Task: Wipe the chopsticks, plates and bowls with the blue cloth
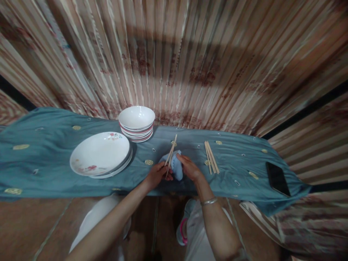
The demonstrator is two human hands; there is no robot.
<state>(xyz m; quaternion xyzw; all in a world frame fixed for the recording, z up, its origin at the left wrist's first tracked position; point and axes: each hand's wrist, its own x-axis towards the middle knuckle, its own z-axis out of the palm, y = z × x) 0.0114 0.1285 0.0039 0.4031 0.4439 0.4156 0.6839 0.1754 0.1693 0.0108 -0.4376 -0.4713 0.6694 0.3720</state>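
Plates [100, 154], bowls [136, 119] left; loose chopsticks [211, 157], phone [277, 178] right; left fingers [163, 166] pinching chopstick pair [171, 152]; right fingers [184, 159] pinching cloth [178, 170]

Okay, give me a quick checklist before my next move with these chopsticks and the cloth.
1. Held chopsticks gripped: ok, in the left hand.
2. Blue cloth gripped: ok, in the right hand.
3. Loose chopsticks apart from both hands: ok, lying on the tablecloth.
4. Stacked bowls apart from both hands: ok.
5. Smartphone apart from both hands: ok, far right.
6. Held chopsticks clean: cannot tell.
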